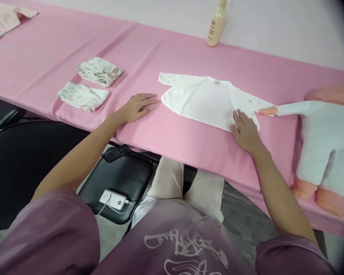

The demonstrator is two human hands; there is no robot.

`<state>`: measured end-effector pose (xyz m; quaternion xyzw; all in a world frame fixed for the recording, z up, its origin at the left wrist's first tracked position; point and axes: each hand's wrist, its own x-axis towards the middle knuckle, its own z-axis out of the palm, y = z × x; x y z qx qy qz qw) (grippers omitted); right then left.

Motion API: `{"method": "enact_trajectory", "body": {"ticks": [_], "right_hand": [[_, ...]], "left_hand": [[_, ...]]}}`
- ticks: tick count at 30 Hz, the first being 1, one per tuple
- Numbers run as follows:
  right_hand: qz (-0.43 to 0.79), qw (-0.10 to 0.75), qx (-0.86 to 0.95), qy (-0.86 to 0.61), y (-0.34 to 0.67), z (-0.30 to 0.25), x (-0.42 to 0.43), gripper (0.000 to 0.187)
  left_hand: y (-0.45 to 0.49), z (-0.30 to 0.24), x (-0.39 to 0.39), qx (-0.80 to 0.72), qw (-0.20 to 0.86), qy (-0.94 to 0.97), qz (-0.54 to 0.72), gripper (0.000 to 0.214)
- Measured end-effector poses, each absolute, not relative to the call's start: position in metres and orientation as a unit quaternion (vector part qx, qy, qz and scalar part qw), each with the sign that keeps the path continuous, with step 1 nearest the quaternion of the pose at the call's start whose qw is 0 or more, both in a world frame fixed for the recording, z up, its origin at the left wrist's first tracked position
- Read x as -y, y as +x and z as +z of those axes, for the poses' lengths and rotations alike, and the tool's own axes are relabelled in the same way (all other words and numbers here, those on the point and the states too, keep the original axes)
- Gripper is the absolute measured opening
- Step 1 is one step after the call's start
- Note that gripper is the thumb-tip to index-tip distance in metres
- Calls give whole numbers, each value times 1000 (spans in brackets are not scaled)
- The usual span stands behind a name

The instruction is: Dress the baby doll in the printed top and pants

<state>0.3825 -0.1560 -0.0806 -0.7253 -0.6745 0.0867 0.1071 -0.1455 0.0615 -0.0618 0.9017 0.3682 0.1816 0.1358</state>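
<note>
A small white baby shirt [209,100] lies spread on the pink tablecloth, its front open and both sleeves stretched out. The sleeves carry a faint print. My right hand [244,129] rests on the shirt's right front panel, fingers pointing forward and slightly apart. Flat on the cloth to the left of the shirt is my left hand [139,107], fingers spread and holding nothing. Its fingertips are just short of the shirt's left edge. On the right lies a baby doll [326,133] in a white outfit, one hand touching the end of the shirt's right sleeve.
Two folded printed cloths [99,71] lie left of my left hand. A cream bottle [217,25] stands at the table's back edge. A pink garment [5,19] is at the far left. Below, a black chair [123,172] holds a phone [116,152] and a white power bank [113,199].
</note>
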Motion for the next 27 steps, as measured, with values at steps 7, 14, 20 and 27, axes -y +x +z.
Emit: {"method": "enact_trajectory", "body": {"ticks": [7,14,20,27], "right_hand": [[42,167,671,-721,387,-81,155,87],[36,144,672,-725,412,-68,81,89],[106,77,649,-749,434,-69,5,106],[28,117,622,-773,437,-97,2,100]], "left_hand": [[-131,-59,-67,-378,113,902,175,80],[-20,-57,-119,-289,147,933,156,101],[70,-48,-161,-336,162,924,82,96],[74,-58,-161,-369,157,913,73,93]]}}
